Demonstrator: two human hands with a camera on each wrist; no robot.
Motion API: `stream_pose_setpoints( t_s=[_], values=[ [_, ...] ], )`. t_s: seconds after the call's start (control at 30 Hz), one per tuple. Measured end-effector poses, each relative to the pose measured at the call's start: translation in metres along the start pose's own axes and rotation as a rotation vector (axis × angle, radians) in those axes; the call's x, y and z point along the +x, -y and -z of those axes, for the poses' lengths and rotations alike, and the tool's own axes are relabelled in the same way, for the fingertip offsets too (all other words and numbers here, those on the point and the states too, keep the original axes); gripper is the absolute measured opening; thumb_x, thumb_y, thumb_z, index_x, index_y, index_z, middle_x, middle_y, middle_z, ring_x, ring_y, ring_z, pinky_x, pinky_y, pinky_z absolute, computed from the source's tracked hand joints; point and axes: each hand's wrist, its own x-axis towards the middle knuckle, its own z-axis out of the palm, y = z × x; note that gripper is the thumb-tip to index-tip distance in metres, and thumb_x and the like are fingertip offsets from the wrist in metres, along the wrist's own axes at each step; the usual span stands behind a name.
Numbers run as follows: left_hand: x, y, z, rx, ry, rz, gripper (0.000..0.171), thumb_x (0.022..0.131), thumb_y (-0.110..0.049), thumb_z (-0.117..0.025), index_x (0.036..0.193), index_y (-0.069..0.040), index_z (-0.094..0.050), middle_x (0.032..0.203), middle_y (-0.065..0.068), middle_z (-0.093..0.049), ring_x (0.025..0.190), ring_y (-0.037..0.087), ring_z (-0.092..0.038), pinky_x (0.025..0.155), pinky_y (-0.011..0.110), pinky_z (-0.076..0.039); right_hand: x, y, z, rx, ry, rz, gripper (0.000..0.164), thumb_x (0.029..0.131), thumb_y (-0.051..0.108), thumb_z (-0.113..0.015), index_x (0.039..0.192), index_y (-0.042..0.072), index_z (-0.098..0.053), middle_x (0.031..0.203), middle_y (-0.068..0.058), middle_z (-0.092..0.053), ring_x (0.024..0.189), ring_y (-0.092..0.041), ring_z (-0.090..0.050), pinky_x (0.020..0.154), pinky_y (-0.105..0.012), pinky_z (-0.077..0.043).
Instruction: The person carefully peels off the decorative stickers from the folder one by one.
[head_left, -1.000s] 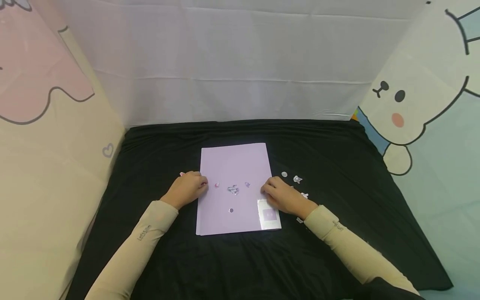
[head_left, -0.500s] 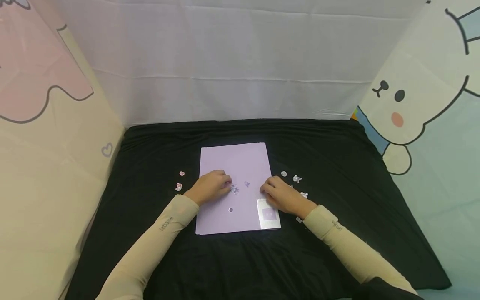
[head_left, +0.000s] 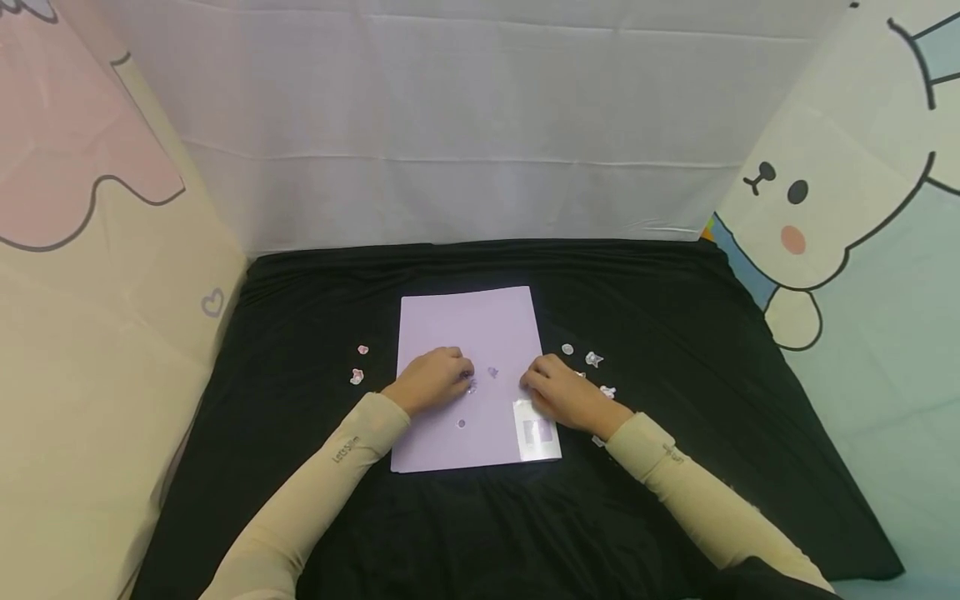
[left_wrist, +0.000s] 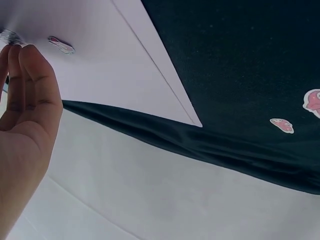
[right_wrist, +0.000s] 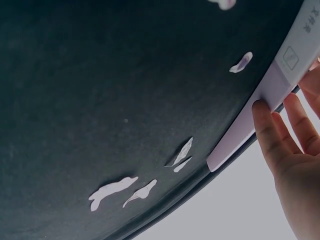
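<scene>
A pale purple file folder (head_left: pixel 465 321) lies on black cloth. My left hand (head_left: pixel 433 379) reaches over its middle, with fingertips right at a shiny silvery sticker (left_wrist: pixel 10 36) that the hand partly covers in the head view. A small sticker (left_wrist: pixel 61 45) lies on the folder beside these fingers, hidden under the hand from above. Also on the folder are a small purple sticker (head_left: pixel 492 372) and a little round one (head_left: pixel 461 424). My right hand (head_left: pixel 568 392) rests at the folder's right edge, with a fingertip touching it and the fingers fairly straight.
Two pinkish stickers, one upper (head_left: pixel 363 350) and one lower (head_left: pixel 357 377), lie left of the folder. Several more, including a star-shaped one (head_left: pixel 594 359), lie to its right. A glossy clear label (head_left: pixel 536 431) marks the folder's lower right corner. Fabric walls (head_left: pixel 480 125) surround the cloth.
My left hand has moved right from the folder's left edge to the silvery sticker in its middle, uncovering the pinkish stickers on the left. My right hand has stayed in place.
</scene>
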Motion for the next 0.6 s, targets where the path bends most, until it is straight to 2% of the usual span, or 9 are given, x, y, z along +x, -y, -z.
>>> stream_pose_setpoints(
  t_s=[0.2, 0.6],
  values=[
    [0.0024, -0.0017, 0.0016, -0.012, 0.034, 0.011, 0.007, 0.091, -0.017, -0.075, 0.095, -0.011, -0.076, 0.083, -0.001, -0.061, 0.072, 0.013, -0.055, 0.068, 0.032, -0.049, 0.0, -0.0011, -0.002, -0.008, 0.014, -0.005, 0.017, 0.093, 0.004, -0.067, 0.109, 0.009, -0.065, 0.108, -0.009, -0.057, 0.106, -0.024, -0.055, 0.092, -0.035, -0.051],
    [0.007, 0.0034, -0.0029, -0.032, 0.048, -0.043, 0.004, 0.089, -0.012, -0.076, 0.087, -0.01, -0.073, 0.081, 0.0, -0.058, 0.071, 0.014, -0.054, 0.07, 0.031, -0.049, -0.0008, -0.0012, -0.0022, -0.002, 0.0, 0.002, 0.018, 0.091, 0.003, -0.068, 0.109, 0.008, -0.066, 0.107, -0.009, -0.058, 0.105, -0.025, -0.054, 0.092, -0.035, -0.051]
  ],
)
